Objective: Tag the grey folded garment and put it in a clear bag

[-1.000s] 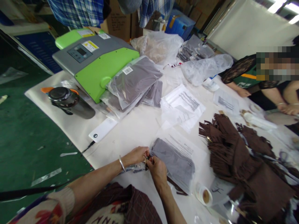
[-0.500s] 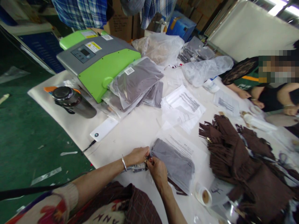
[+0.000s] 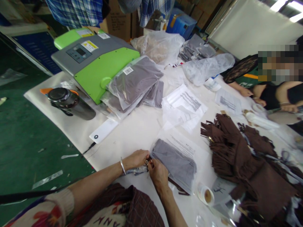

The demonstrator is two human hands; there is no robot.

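Note:
My left hand [image 3: 137, 159], with a bracelet at the wrist, is closed in a pinch near the table's front edge. Close against it, my right hand [image 3: 158, 175] has its fingers curled on the same spot. Between the fingertips shows a small metal clasp [image 3: 146, 162] with something dark attached; the fingers hide most of it. Just beyond the hands lies a grey item in a clear plastic bag [image 3: 175, 164], printed with text. Dark brown strips [image 3: 177, 186] stick out beside my right wrist. Some crinkled clear plastic [image 3: 137, 170] lies under my left hand.
Brown fringed bags [image 3: 255, 170] are heaped at right, near a tape roll [image 3: 201, 193]. A green-and-grey machine [image 3: 104, 69], bagged grey items [image 3: 137, 80], a dark bottle [image 3: 80, 105] and a white device [image 3: 104, 130] stand or lie at left. Another person's hands [image 3: 260, 101] are across the table.
The view has shifted slightly, so the table's contents sit a little further left. Both hands stay together at the clasp, with only small finger movement.

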